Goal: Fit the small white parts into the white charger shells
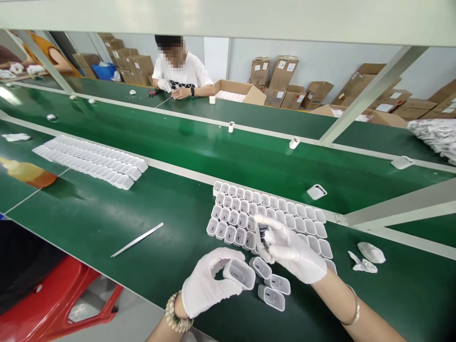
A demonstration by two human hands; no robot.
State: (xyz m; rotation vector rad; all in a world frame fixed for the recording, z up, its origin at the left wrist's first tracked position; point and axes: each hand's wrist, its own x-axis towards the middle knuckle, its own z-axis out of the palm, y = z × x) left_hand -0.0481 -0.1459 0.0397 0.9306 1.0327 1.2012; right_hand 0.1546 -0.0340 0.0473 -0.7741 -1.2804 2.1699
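Note:
My left hand (213, 281), in a white glove, is closed around a white plastic charger-like housing (241, 274), its open side tilted toward me. My right hand (294, 249), also gloved, is closed around small black-and-silver parts (264, 235); their exact kind is too small to tell. It hovers over rows of similar open white housings (230, 217), many with a dark slot inside, and hides part of them. Between and below my hands, a few loose housings (272, 298) lie on the green bench.
Metal tweezers (137, 240) lie on the green bench (171, 199) at left. Beyond are more rows of white housings (89, 159) and a yellow bottle (28, 173). Crumpled white pieces (370, 252) lie at right. Behind the rail, a conveyor (199, 147) carries single housings; a co-worker (183, 71) sits opposite.

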